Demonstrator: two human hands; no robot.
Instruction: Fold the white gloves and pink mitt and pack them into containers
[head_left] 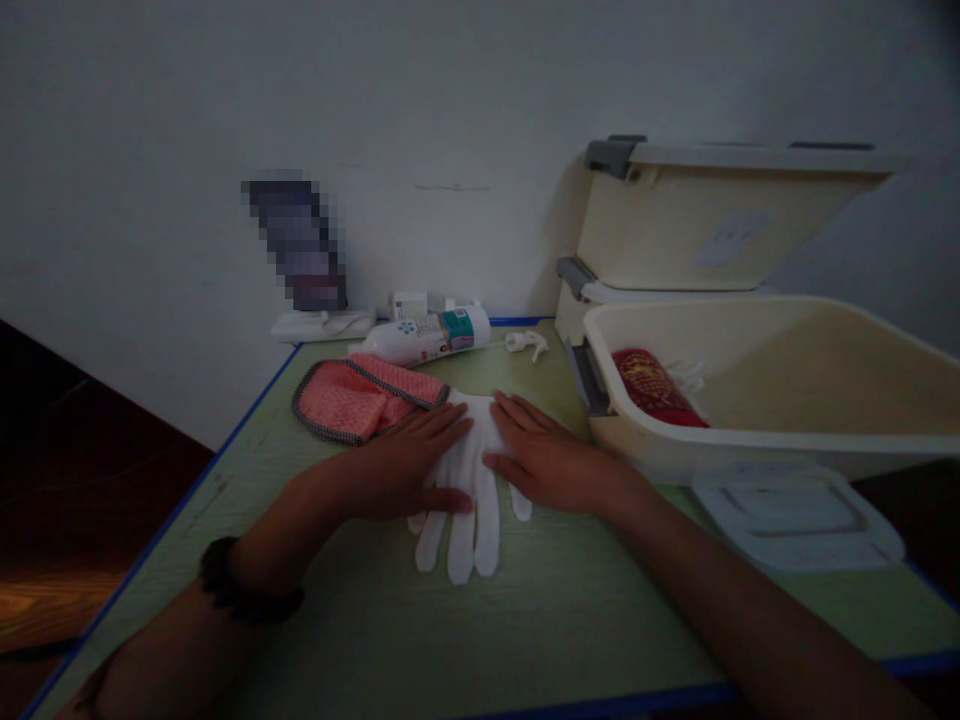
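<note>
White gloves lie flat on the green table, fingers pointing towards me; whether there is one or a stacked pair I cannot tell. On their left side rests my left hand, palm down with fingers stretched out. My right hand lies flat on the right side, its fingers also extended. Both hands press on the cloth without gripping it. Just behind my left hand is a folded pink cloth with a checked border, touching or almost touching the gloves.
A white bottle lies on its side at the back, near a detached spray nozzle. To the right stands an open cream bin holding a red item. A pale lid lies before it. A blurred-out device stands back left.
</note>
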